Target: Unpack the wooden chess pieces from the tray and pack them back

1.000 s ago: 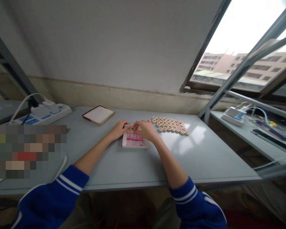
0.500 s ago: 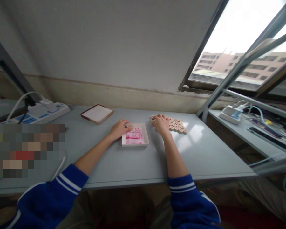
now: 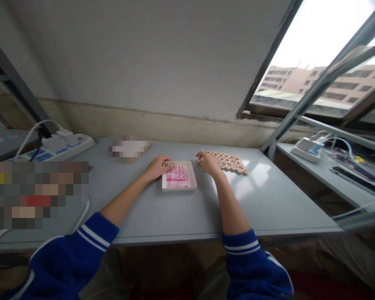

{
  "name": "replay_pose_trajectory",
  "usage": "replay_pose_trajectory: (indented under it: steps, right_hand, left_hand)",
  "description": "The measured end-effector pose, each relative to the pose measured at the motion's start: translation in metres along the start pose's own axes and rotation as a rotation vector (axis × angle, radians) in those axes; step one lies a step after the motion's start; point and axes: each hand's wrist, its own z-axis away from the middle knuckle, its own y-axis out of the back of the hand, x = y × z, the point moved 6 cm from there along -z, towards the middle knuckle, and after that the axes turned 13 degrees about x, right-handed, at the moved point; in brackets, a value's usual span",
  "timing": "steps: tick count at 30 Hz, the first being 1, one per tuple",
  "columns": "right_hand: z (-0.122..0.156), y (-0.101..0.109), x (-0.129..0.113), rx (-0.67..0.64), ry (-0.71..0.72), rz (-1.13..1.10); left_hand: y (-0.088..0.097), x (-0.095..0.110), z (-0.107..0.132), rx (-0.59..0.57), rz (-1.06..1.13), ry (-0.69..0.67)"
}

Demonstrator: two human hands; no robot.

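Where the right grip (image 3: 210, 163) curls, one round piece (image 3: 201, 160) touches its fingertips.

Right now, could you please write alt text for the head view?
The left hand touches the far left corner of a white box with pink lines inside. The right hand, a piece at its fingertips, is by clustered round pieces on a table.

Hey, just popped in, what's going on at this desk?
A person sits at a grey desk. Their left hand is at the far left corner of a shallow white box, thumb by a few small pieces inside. Their right hand is beside the box and seems to pinch a round piece, next to a cluster of similar pieces on the desk.
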Motion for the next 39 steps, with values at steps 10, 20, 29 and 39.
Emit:
replay_pose_trajectory:
  steps: [10,20,29,39]
  right_hand:
    - [-0.004,-0.008,-0.001,-0.091,0.04,-0.078]
    - [-0.004,0.022,-0.02,0.07,0.135,-0.238]
    - [0.014,0.009,-0.073,-0.107,0.388,-0.121]
    - [0.014,0.011,-0.074,-0.039,0.363,0.03]
  left_hand:
    - [-0.001,0.002,0.001,0.001,0.005,-0.015]
    - [-0.001,-0.002,0.001,0.0,0.014,0.011]
    - [0.003,0.003,0.002,0.041,-0.025,0.0]
    - [0.002,0.004,0.004,0.031,-0.02,-0.008]
